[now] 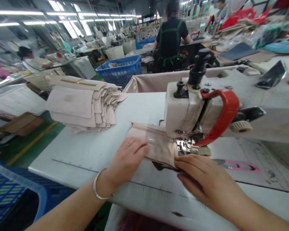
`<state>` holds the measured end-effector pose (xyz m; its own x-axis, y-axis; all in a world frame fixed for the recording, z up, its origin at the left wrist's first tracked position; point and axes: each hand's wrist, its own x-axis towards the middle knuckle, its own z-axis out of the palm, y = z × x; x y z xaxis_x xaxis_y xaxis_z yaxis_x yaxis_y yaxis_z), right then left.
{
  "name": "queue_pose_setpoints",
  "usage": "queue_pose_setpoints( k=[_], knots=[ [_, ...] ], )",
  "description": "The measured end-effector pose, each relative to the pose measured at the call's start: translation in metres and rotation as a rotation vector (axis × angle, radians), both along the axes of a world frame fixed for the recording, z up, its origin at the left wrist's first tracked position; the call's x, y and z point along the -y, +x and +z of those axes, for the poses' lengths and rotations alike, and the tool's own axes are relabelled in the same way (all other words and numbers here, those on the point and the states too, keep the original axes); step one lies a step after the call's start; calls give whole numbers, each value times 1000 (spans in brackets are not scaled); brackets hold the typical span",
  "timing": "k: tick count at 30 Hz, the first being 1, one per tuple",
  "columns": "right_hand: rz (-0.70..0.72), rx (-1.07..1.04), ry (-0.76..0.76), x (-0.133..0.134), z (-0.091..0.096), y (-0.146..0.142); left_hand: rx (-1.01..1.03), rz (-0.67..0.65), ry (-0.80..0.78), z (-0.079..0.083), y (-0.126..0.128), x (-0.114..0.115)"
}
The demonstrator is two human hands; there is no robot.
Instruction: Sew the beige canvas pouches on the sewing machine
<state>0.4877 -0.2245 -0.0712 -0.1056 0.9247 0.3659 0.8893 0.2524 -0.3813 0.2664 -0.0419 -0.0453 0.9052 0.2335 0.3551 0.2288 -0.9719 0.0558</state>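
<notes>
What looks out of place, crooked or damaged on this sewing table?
Nothing looks damaged. Only the pile of beige pieces is fanned unevenly and seems to hang over the far left corner of the table.

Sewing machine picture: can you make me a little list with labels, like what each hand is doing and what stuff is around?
Left hand: left hand lies flat on the beige fabric piece
Right hand: right hand lies flat, fingertips at the fabric's near edge
Machine: white sewing machine with a red guard; the fabric reaches under its presser foot
Table: grey table
Also on it: stack of beige pieces, far left; pink snips, right
Behind: blue basket; another person, facing away
</notes>
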Motion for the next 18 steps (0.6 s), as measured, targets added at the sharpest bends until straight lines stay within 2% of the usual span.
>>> queue_pose_setpoints(
  k=[2, 5, 10, 15, 18],
  knots=[
    [1, 16, 11, 0, -2, 0, 152, 126, -56, 2, -18, -17],
    [10, 43, 40, 0, -6, 2, 325, 188, -140, 6, -35, -35],
    [4, 111, 23, 0, -11, 4, 484, 131, -281, 6, -40, -39],
    [4, 167, 68, -1, -13, 4, 487, 48, -434, -1, -42, -39],
    [25, 180, 120, -9, -13, 6, 496, -15, -472, -1, -46, -47]
  ],
)
